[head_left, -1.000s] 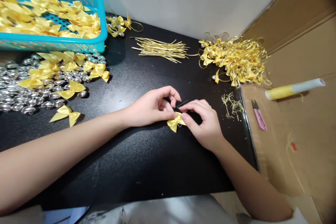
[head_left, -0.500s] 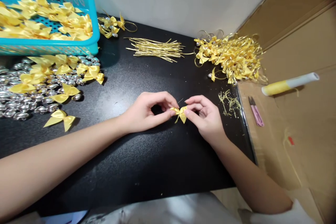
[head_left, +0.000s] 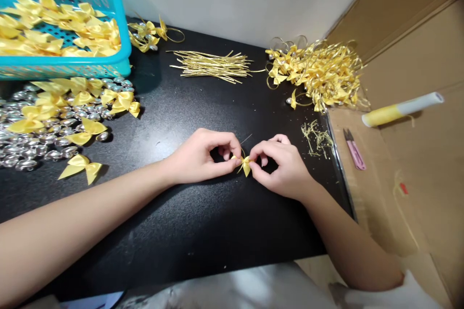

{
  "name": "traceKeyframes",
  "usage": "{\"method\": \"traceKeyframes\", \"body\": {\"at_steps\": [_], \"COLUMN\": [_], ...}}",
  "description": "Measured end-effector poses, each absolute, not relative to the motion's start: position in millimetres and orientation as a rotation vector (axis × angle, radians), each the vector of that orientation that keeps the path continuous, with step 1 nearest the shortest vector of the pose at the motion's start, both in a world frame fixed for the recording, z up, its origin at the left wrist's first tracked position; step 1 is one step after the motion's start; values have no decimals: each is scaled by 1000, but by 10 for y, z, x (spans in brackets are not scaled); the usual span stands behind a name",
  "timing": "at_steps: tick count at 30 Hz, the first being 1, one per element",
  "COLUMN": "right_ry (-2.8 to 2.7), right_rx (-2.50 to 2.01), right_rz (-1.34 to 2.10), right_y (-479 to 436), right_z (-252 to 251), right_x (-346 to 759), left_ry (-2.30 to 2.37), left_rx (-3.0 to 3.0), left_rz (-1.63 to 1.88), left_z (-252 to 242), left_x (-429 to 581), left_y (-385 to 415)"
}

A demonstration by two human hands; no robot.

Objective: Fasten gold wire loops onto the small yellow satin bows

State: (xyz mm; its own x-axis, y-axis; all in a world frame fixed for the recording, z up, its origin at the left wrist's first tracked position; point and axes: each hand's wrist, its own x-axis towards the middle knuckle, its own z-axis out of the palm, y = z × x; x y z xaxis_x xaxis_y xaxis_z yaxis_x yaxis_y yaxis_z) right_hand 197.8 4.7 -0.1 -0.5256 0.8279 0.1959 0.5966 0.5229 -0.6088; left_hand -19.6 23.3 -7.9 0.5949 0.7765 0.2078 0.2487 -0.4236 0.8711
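A small yellow ribbon bow (head_left: pixel 245 164) is pinched between both hands at the middle of the black table (head_left: pixel 188 222). My left hand (head_left: pixel 203 155) grips its left side with thumb and fingers closed. My right hand (head_left: pixel 284 166) pinches its right side, fingers curled. A thin gold wire end (head_left: pixel 246 139) sticks up from the bow between the hands.
A turquoise basket (head_left: pixel 72 60) of yellow bows stands at the back left. Silver beads (head_left: pixel 32 142) and loose bows (head_left: pixel 81 166) lie below it. Gold wire strips (head_left: pixel 210 65) and a heap of finished bows (head_left: pixel 319 75) lie at the back. Pink snips (head_left: pixel 354 148) and a thread spool (head_left: pixel 400 108) rest on cardboard at the right.
Both hands have closed in on the bow and turned it; it now shows smaller between the fingertips. The view has shifted slightly.
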Motion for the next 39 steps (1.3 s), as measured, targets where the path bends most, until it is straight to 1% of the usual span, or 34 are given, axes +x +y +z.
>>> {"method": "traceKeyframes", "body": {"at_steps": [4,12,18,24,29,32,39], "right_ry": [-2374,-2357,-2357,-2336,-2315,-2354,-2409], "right_rx": [-1171,-1116,-1117,-1087,-1001,-981,-931], "right_rz": [688,722,888,1004,1103,1119,1175], "right_y": [58,70,81,98,93,85,64], "right_z": [-4,17,50,82,88,86,80], "right_x": [1991,1979,1989,2004,2003,2011,1977], "left_ry": [790,779,781,788,663,584,565], "left_rx": [1972,1955,1938,2013,2132,2157,2247], "left_rz": [753,741,731,645,565,517,432], "left_z": [-69,-65,-69,-66,-57,-60,-38], "left_x": [-207,-201,-199,-207,-198,-189,-167], "left_y": [235,238,235,248,261,259,240]}}
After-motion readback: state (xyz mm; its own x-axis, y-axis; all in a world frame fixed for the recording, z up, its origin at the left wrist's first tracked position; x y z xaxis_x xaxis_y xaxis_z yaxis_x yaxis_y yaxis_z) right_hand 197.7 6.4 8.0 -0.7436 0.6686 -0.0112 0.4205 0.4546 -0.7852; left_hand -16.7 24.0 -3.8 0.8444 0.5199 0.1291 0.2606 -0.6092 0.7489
